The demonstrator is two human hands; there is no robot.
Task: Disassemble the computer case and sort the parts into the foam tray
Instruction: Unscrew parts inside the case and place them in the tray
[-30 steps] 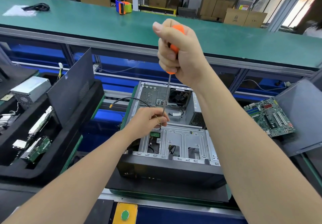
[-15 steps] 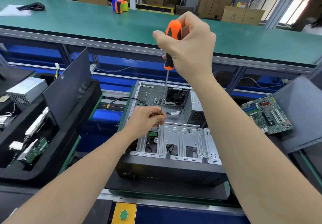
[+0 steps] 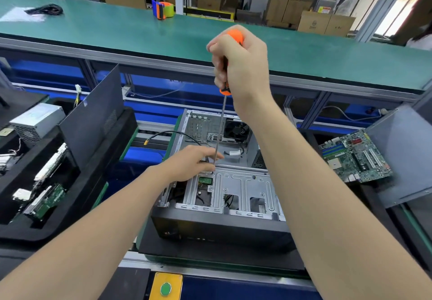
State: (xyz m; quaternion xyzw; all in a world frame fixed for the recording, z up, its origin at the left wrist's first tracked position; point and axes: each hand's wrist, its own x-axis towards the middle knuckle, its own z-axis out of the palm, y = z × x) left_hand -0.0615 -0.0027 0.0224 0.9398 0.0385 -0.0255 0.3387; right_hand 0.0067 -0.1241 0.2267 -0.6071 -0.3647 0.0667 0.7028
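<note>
An open computer case (image 3: 224,227) lies on its side in front of me, its silver drive cage (image 3: 243,190) facing up. My right hand (image 3: 240,66) grips the orange handle of a long screwdriver (image 3: 219,131) held nearly upright, its tip on a screw at the cage's back left corner. My left hand (image 3: 194,163) pinches the shaft just above the tip. The black foam tray (image 3: 88,190) stands at the left with a power supply (image 3: 35,121), a drive board (image 3: 45,202) and a dark side panel (image 3: 93,117) in it.
A green motherboard (image 3: 355,156) leans on a grey panel (image 3: 402,152) at the right. A green conveyor table (image 3: 140,33) runs across the back, with a tape dispenser (image 3: 162,10) and a black cable (image 3: 45,10) on it. A green button (image 3: 166,289) sits at the near edge.
My right hand has closed round the handle again after shifting its hold, turning the screwdriver. The left hand stays at the shaft near the tip.
</note>
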